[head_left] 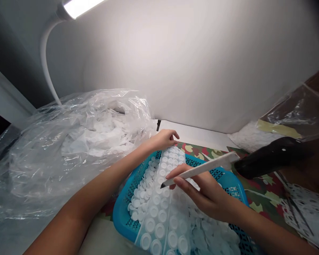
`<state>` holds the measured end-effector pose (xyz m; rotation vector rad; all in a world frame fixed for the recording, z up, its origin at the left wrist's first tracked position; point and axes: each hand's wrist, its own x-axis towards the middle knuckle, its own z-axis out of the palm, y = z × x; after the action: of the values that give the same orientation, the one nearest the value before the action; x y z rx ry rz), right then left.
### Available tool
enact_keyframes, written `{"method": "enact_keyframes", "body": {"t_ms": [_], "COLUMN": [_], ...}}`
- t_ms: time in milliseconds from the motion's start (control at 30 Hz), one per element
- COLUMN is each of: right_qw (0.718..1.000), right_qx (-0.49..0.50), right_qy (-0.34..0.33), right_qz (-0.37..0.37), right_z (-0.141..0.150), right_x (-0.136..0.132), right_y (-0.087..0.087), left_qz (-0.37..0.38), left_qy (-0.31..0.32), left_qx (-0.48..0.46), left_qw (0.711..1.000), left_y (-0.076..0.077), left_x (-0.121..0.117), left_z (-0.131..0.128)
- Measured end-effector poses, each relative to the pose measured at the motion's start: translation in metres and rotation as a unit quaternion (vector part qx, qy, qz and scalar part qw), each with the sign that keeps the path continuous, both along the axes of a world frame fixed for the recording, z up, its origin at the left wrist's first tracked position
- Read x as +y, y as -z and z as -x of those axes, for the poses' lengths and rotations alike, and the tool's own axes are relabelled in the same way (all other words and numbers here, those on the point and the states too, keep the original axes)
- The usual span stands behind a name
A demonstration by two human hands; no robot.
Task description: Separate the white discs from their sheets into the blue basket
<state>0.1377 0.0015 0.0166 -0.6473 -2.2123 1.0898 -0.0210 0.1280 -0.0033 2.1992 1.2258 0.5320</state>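
A long translucent plastic tray [159,212] with rows of round pockets slopes across a blue basket. White round caps or discs show in its pockets. My left hand [163,139] is at the tray's far end, its fingers bent down onto the edge; some fingertips are hidden. Between the thumb and fingers of my right hand [202,189] is a white pen-like tool [210,164] with a dark pointed tip. The tip is over the middle rows of the tray; whether it touches is unclear. Loose white discs [140,194] lie in the blue basket [124,228] under the tray.
A big clear plastic bag [77,170] with white pieces fills the left side. A white gooseneck lamp [44,49] shines from above. On the right are a black handle-like object [271,157], a camouflage-patterned cloth [257,198] and a bag of white material [251,136].
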Motion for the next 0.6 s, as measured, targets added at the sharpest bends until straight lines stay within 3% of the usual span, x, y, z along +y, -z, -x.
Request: {"method": "enact_keyframes", "body": {"t_ms": [167, 367, 600], "right_qw": [0.997, 0.985, 0.980], "right_qx": [0.010, 0.026, -0.025], "right_qy": [0.068, 0.056, 0.050], "right_qz": [-0.031, -0.162, -0.190], "right_z": [0.009, 0.006, 0.005], "right_x": [-0.021, -0.019, -0.014], "right_y": [0.002, 0.015, 0.017], "left_qz": [-0.001, 0.001, 0.008], "left_qy": [0.001, 0.006, 0.012], "left_qx": [0.003, -0.007, -0.014], "left_qw": [1.000, 1.000, 1.000], "left_y": [0.003, 0.005, 0.008], "left_x": [0.004, 0.004, 0.007], "left_z": [0.002, 0.003, 0.003]}}
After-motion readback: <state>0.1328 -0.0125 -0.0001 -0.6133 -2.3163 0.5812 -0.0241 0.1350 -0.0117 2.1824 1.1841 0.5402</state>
